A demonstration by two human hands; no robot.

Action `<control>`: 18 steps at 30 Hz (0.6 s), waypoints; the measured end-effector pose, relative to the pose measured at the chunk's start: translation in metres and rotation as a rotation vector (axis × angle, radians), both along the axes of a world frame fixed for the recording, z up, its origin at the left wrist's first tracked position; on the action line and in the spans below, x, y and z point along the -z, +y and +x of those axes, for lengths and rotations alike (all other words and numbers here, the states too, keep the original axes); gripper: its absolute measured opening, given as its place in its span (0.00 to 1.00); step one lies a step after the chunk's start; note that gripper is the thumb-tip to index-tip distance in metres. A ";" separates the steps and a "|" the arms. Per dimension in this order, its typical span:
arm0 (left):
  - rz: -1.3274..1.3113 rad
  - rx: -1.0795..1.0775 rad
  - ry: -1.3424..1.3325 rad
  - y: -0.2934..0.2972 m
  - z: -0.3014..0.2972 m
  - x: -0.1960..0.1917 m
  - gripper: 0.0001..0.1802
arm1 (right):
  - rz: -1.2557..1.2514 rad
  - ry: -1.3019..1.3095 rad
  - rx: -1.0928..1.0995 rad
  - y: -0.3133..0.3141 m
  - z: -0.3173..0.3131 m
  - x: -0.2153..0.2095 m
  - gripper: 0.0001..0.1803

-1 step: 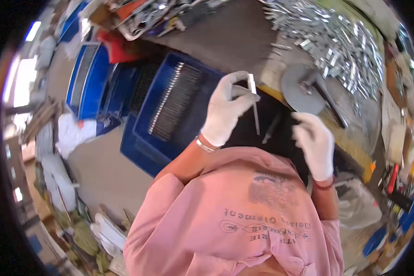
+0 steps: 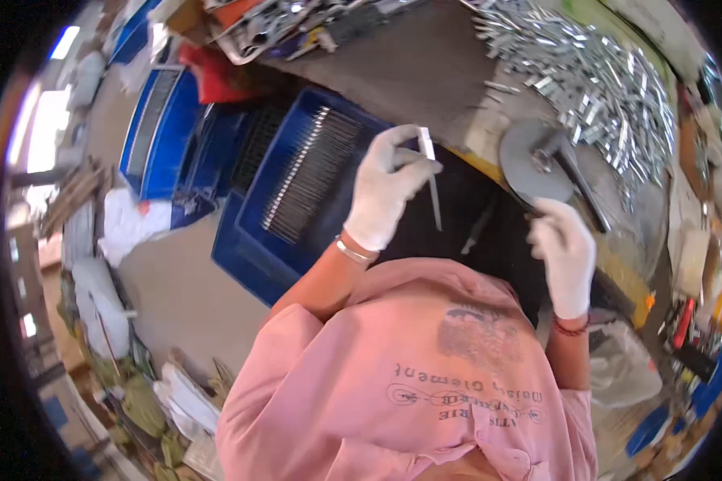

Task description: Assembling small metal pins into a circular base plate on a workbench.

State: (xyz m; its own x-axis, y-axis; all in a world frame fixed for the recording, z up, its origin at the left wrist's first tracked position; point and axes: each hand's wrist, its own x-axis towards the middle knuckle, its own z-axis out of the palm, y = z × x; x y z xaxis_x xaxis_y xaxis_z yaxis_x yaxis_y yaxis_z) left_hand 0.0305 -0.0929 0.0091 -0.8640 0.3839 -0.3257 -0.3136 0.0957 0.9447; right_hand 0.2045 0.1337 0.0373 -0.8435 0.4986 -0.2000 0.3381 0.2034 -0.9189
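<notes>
My left hand [image 2: 385,188], in a white glove, pinches a slim metal piece [image 2: 427,146] between thumb and fingers. The piece has a bright flat upper part and a thin, tapering lower end that points down over my dark lap. To the right, my gloved right hand [image 2: 565,252] hovers below a grey round disc [image 2: 521,164], its fingers loosely curled and parted, with nothing visible in them. Left of my left hand, a blue bin [image 2: 253,188] holds a neat row of slim metal pieces [image 2: 309,176] with shiny ends.
Many loose shiny metal pieces [image 2: 594,88] are heaped on the bench at the far right. A dark metal bar [image 2: 582,184] slants from the disc's centre. More blue bins [image 2: 167,136] stand at the left. A clear plastic bag [image 2: 626,365] lies beside my right forearm.
My left hand has shifted slightly left with the metal piece. My right hand has moved a little right and down. The surroundings have shifted slightly in view.
</notes>
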 end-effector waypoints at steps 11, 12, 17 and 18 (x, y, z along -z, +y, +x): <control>-0.404 -0.654 0.276 -0.216 -0.153 0.276 0.24 | 0.022 0.212 0.147 0.021 -0.004 0.039 0.13; -0.579 -0.758 0.210 -0.179 -0.176 0.273 0.21 | 0.050 0.200 0.182 0.024 -0.001 0.041 0.13; -0.690 -0.802 0.141 -0.144 -0.217 0.272 0.20 | 0.015 0.265 0.196 0.034 -0.001 0.038 0.12; -0.731 -0.806 0.148 -0.132 -0.225 0.270 0.20 | 0.031 0.273 0.217 0.033 0.001 0.034 0.12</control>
State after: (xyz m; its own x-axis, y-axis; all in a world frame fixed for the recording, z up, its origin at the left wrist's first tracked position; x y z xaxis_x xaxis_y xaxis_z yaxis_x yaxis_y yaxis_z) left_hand -0.1940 -0.2252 -0.2613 -0.8242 -0.5541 -0.1168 -0.4236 0.4663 0.7766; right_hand 0.2054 0.1663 0.0032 -0.7376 0.6743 0.0366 0.1190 0.1831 -0.9759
